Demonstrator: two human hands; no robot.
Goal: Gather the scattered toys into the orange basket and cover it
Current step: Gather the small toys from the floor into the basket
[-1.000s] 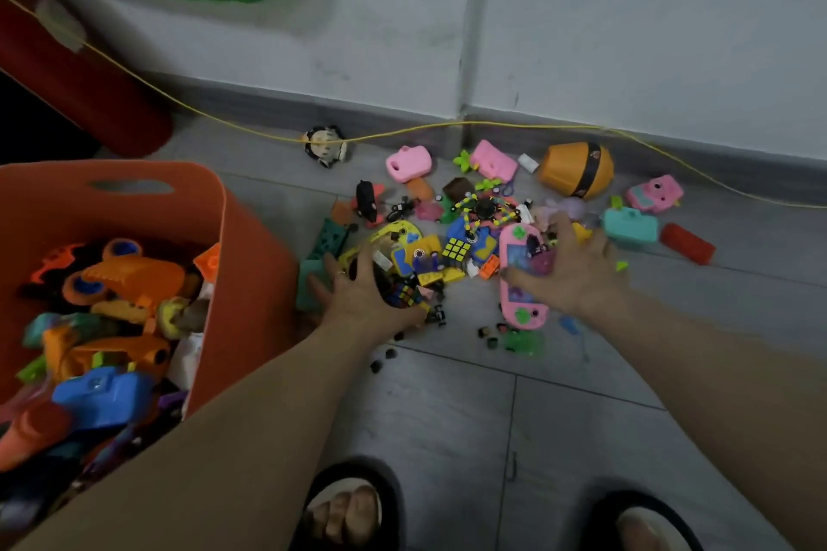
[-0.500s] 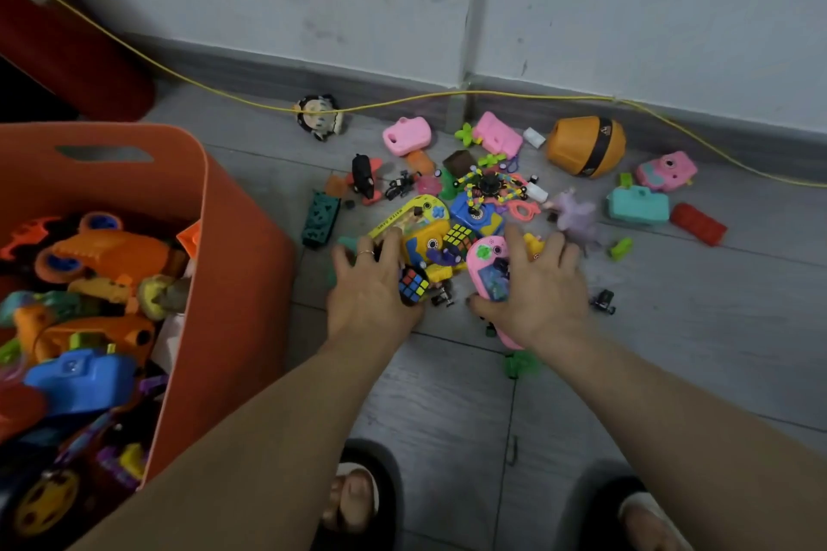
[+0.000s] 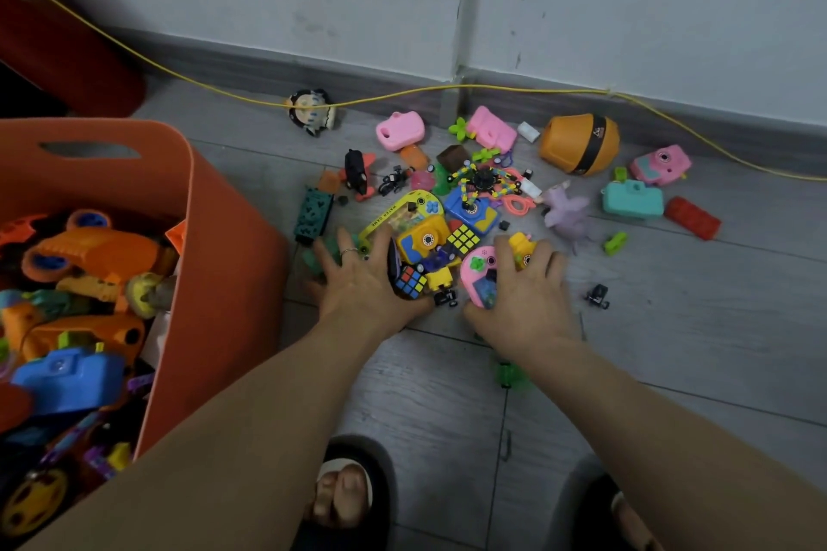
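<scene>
**Inspector:** Taking the orange plastic basket [image 3: 215, 282] as reference. Nearest the camera, two dark slippers [image 3: 344, 501] are standing on the grey floor tiles, to the right of the basket. The basket itself is sitting at the left, already holding many toys; no cover is showing.

**Clerk:** And the hands?

**Inspector:** Just right of the basket wall, the left hand [image 3: 362, 286] is lying palm down with fingers spread wide, pressing against a small multicoloured puzzle cube [image 3: 411, 281]. Further right, the right hand [image 3: 523, 295] is curling over a pink handheld game toy [image 3: 481, 275], fingers bent round its edge. Both are bracketing the near side of the scattered toy pile [image 3: 447, 233].

**Clerk:** Beyond them?

**Inspector:** Further from the basket, a yellow water-game toy [image 3: 402, 210] and a blue toy camera [image 3: 474, 210] are lying in the heap. Near the wall, an orange egg-shaped shell with a black band [image 3: 579, 143] is resting on its side.

**Clerk:** Handling?

**Inspector:** In my judgement these are light, stiff, smooth plastic pieces, apt to slip loose. Scooping from both flanks with cupped palms is looking soundest, taking the larger cameras by their bodies. The small black bits are likely to escape a scoop.
</scene>
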